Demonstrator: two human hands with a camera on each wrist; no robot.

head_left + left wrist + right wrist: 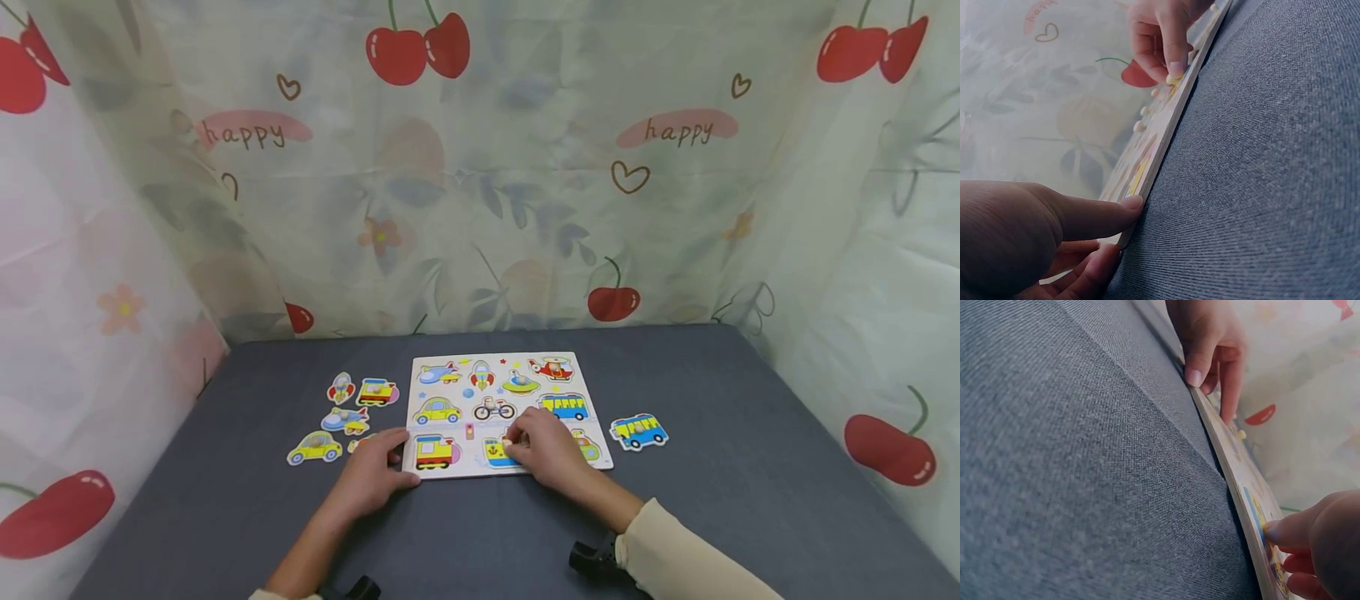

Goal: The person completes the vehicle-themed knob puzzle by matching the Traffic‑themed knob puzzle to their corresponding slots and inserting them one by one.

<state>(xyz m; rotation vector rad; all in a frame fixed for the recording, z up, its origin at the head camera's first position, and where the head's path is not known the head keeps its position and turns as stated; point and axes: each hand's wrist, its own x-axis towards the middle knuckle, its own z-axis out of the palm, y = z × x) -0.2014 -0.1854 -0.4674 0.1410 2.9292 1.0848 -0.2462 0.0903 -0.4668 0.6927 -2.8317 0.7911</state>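
A light wooden puzzle board (470, 462) printed with vehicles lies flat on the dark table. At its front left corner my left hand (369, 479) grips the edge, thumb at the front and fingers along the left side. My right hand (546, 446) is over the front row, where thumb and finger pinch the small knob (1174, 80) of a boat piece (495, 452) with an anchor on it. The boat lies at its place on the board, partly covered by my fingers; whether it sits fully flush I cannot tell. Part of a green vehicle (587, 446) shows beside my right hand.
Left of the board lie loose pieces: a rocket (341, 388), a train (377, 392), an airplane (346, 420), a yellow car (314, 447) and one partly hidden by my left hand. A blue bus piece (639, 432) lies to the right. Printed curtains (480, 208) enclose the table.
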